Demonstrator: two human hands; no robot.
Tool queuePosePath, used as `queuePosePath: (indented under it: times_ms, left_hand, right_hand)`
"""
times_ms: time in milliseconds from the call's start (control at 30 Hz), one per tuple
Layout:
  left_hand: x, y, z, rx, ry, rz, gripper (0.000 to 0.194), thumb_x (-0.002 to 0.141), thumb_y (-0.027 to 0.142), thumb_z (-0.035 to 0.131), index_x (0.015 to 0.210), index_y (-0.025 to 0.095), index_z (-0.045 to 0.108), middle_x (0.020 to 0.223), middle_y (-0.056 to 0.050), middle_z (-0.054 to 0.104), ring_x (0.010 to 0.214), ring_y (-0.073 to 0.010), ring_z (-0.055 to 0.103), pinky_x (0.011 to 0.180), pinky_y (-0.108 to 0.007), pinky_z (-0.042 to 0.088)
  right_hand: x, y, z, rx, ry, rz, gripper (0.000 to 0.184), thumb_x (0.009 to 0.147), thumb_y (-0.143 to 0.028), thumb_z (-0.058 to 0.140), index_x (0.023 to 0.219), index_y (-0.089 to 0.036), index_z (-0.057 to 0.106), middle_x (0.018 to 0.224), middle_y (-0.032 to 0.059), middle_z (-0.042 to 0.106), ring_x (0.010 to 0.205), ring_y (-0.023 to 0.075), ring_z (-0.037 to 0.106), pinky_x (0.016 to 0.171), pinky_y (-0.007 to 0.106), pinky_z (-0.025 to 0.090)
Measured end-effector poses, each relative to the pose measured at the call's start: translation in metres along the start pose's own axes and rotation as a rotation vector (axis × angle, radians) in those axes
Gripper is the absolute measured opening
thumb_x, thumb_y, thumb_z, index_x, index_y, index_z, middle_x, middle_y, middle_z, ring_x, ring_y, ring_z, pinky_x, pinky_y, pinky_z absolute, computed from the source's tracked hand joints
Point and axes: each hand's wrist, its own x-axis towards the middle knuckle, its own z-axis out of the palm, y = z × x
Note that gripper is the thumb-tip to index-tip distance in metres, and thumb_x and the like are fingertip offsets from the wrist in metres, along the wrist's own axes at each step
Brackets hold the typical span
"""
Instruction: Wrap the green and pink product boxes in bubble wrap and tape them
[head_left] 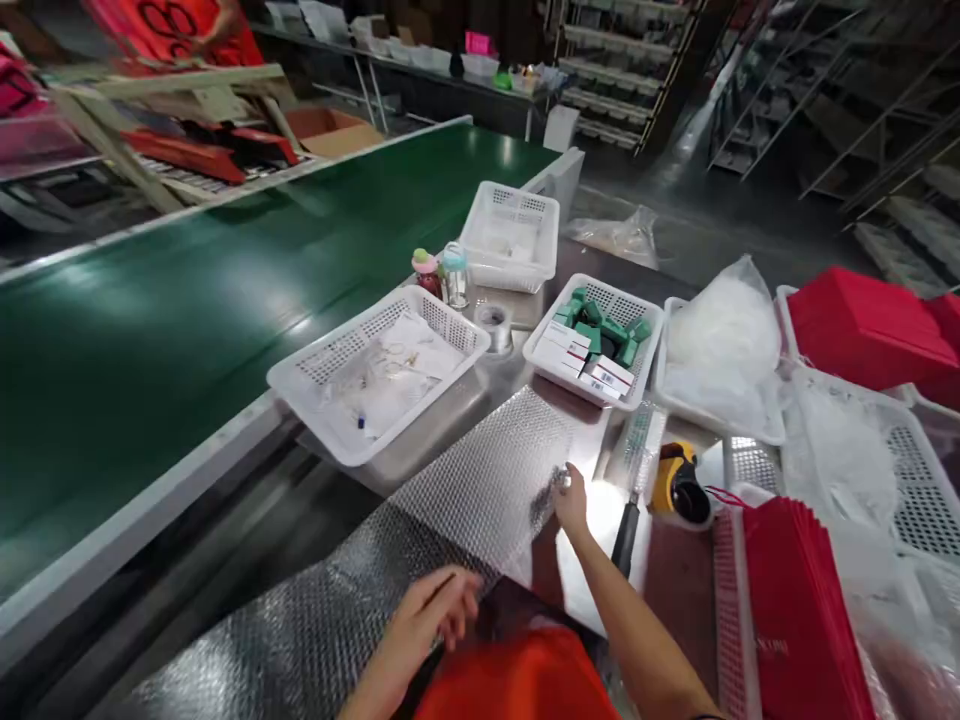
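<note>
the long sheet of clear bubble wrap (450,510) lies flat along the steel surface (600,560), beside the white perforated basket of small bagged parts (375,375). the right hand (571,500) pinches its far edge with closed fingers; the left hand (439,610) rests on the near edge, fingers loosely curled. judged very light, limp, slightly slick and puncture-prone, so it is best gripped at the edges.

1. Open across the green belt (187,300), left.
2. Blocked ahead by three white baskets (375,375), (592,340), (510,235) and a tape roll (494,325).
3. Hemmed right by knife (626,530), yellow dispenser (675,482), red bags (795,610).
4. Free over the bubble wrap (450,500).
</note>
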Motion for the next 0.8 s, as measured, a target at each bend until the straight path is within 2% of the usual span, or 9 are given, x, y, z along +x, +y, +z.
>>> queuePosePath:
  times_ms: [67, 133, 200, 267, 400, 467, 567, 700, 800]
  left_hand:
    - [0.049, 0.031, 0.014, 0.367, 0.156, 0.213, 0.058, 0.08, 0.052, 0.067, 0.129, 0.021, 0.067, 0.131, -0.017, 0.065, 0.109, -0.0343, 0.064, 0.095, -0.044, 0.05]
    - [0.104, 0.041, 0.032, 0.759, 0.218, 0.265, 0.076, 0.077, 0.034, 0.071, 0.148, 0.02, 0.05, 0.164, -0.018, 0.03, 0.147, -0.0452, 0.029, 0.118, -0.059, 0.024]
    - [0.149, 0.035, 0.046, 1.087, 0.168, 0.151, 0.088, 0.074, 0.026, 0.073, 0.155, 0.023, 0.038, 0.17, -0.016, 0.008, 0.153, -0.0496, 0.001, 0.115, -0.075, 0.005]
    - [0.177, 0.021, 0.053, 1.284, 0.119, 0.047, 0.095, 0.074, 0.029, 0.075, 0.158, 0.027, 0.03, 0.17, -0.015, 0.0, 0.152, -0.0513, -0.009, 0.108, -0.082, 0.001]
    - [0.189, -0.003, 0.046, 1.443, 0.166, 0.061, 0.103, 0.072, 0.04, 0.078, 0.158, 0.029, 0.022, 0.169, -0.015, -0.005, 0.152, -0.0505, -0.011, 0.109, -0.082, 0.002]
    - [0.19, -0.009, 0.036, 1.488, 0.156, 0.114, 0.104, 0.071, 0.045, 0.079, 0.158, 0.03, 0.025, 0.169, -0.016, 0.0, 0.153, -0.049, -0.006, 0.111, -0.079, -0.003]
    - [0.195, -0.015, 0.022, 1.506, 0.131, 0.237, 0.085, 0.079, 0.045, 0.071, 0.155, 0.032, 0.034, 0.168, -0.016, 0.014, 0.154, -0.0448, 0.007, 0.116, -0.072, -0.008]
    - [0.204, -0.026, 0.017, 1.525, 0.154, 0.339, 0.067, 0.081, 0.042, 0.069, 0.146, 0.039, 0.05, 0.165, -0.015, 0.027, 0.152, -0.0487, 0.016, 0.116, -0.073, -0.005]
    - [0.207, -0.026, 0.026, 1.573, 0.167, 0.443, 0.07, 0.08, 0.047, 0.069, 0.146, 0.037, 0.05, 0.166, -0.016, 0.023, 0.151, -0.0504, 0.014, 0.115, -0.075, -0.007]
  right_hand:
    - [0.001, 0.011, -0.002, -0.035, -0.012, 0.061, 0.052, 0.071, -0.023, 0.057, 0.123, -0.022, 0.058, 0.11, 0.0078, 0.06, 0.096, 0.0288, 0.061, 0.09, 0.042, 0.05]
    - [-0.001, 0.019, -0.006, -0.084, -0.019, 0.11, 0.056, 0.069, -0.022, 0.061, 0.125, -0.022, 0.061, 0.111, 0.0095, 0.059, 0.095, 0.031, 0.061, 0.088, 0.045, 0.05]
    - [-0.001, 0.021, -0.013, -0.157, 0.011, 0.077, 0.059, 0.067, -0.02, 0.065, 0.127, -0.024, 0.063, 0.118, 0.0121, 0.057, 0.107, 0.0373, 0.058, 0.095, 0.052, 0.046]
    - [0.012, 0.014, -0.025, -0.23, 0.085, -0.05, 0.058, 0.072, -0.023, 0.065, 0.13, -0.03, 0.063, 0.13, 0.0123, 0.053, 0.124, 0.0415, 0.048, 0.104, 0.058, 0.039]
    - [0.096, -0.023, -0.066, -0.414, 0.166, -0.291, 0.041, 0.09, -0.03, 0.052, 0.129, -0.027, 0.063, 0.137, 0.0124, 0.053, 0.129, 0.0368, 0.044, 0.11, 0.057, 0.033]
    - [0.157, -0.044, -0.087, -0.524, 0.146, -0.31, 0.039, 0.094, -0.025, 0.046, 0.129, -0.021, 0.063, 0.137, 0.0141, 0.056, 0.13, 0.033, 0.046, 0.11, 0.05, 0.034]
    - [0.233, -0.063, -0.107, -0.723, 0.023, -0.285, 0.043, 0.096, -0.022, 0.048, 0.138, -0.016, 0.054, 0.14, 0.0158, 0.057, 0.13, 0.0306, 0.048, 0.11, 0.045, 0.032]
    - [0.279, -0.064, -0.111, -0.855, -0.244, -0.323, 0.031, 0.098, -0.031, 0.051, 0.124, -0.018, 0.061, 0.113, 0.0127, 0.071, 0.106, 0.0265, 0.063, 0.098, 0.036, 0.041]
    - [0.289, -0.056, -0.109, -0.852, -0.242, -0.344, 0.03, 0.101, -0.031, 0.042, 0.117, -0.017, 0.063, 0.107, 0.0143, 0.071, 0.098, 0.026, 0.065, 0.088, 0.034, 0.044]
